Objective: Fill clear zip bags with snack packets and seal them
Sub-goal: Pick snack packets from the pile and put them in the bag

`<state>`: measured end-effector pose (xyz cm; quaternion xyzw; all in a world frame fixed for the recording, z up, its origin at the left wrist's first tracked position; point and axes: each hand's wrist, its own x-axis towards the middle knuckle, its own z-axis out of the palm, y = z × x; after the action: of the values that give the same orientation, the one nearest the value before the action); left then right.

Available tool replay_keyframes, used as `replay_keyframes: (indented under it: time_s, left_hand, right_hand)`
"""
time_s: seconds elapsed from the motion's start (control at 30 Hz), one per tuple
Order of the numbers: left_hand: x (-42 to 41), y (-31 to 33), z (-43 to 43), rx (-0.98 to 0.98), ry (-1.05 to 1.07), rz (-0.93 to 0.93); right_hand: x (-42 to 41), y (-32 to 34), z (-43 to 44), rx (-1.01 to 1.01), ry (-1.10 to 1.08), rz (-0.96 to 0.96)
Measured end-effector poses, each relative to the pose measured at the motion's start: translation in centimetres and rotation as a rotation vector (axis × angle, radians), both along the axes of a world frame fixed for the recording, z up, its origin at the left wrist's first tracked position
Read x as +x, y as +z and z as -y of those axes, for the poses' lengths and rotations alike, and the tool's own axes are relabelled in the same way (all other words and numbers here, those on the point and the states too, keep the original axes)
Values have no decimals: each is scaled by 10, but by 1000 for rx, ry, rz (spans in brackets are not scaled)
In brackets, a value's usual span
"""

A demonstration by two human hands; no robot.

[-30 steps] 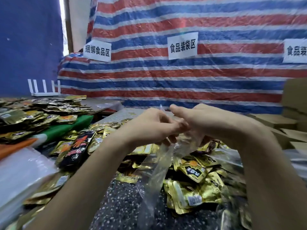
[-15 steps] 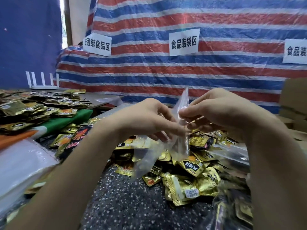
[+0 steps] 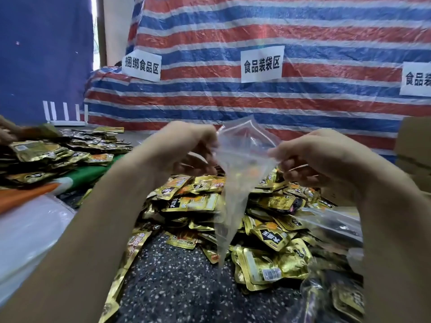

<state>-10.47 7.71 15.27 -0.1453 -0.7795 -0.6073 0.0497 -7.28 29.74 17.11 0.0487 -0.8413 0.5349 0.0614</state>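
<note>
An empty clear zip bag (image 3: 235,173) hangs in the air between my hands, its mouth pulled apart at the top. My left hand (image 3: 179,148) pinches the left lip of the bag. My right hand (image 3: 312,155) pinches the right lip. Below the bag lies a heap of gold snack packets (image 3: 268,231) on a dark speckled table (image 3: 177,283). Nothing is inside the bag.
A second pile of gold packets (image 3: 53,150) lies on the left, over green and orange cloth. Another person's hand (image 3: 7,131) reaches in at the far left edge. Cardboard boxes (image 3: 412,145) stand at the right. Filled clear bags (image 3: 331,297) lie at bottom right. A striped tarp hangs behind.
My hands have risen and moved apart, and the bag's mouth, pinched together before, is now spread wide. Another person's hand has come into view at far left.
</note>
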Motion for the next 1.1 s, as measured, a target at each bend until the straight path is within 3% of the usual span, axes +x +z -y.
replay_keyframes:
  time_s: [0.13,0.3,0.4,0.57,0.8,0.93,1.03,1.1]
  left_hand:
    - [-7,3,25,78,135,2]
    - [-12,0,18,83,113,44]
    - [-15,-2,10,120,107,69]
    - [-19,-7,6,152,77,137]
    - [-37,-18,7,163,-8,222]
    - [-55,-34,10,246,124,115]
    - [-66,-68,8,-256,184,-39]
    - [-72,-92,4,-557,136,-11]
  right_hand:
    - [-1,1,-4,99,-97,-180]
    - [8,4,8,168,279,-512]
    - [8,4,11,227,431,-472]
    - [11,2,16,467,376,-397]
    - [9,2,16,473,324,-312]
    - [11,4,6,480,260,-334]
    - [11,3,1,429,273,-303]
    - [12,4,-1,425,253,-259]
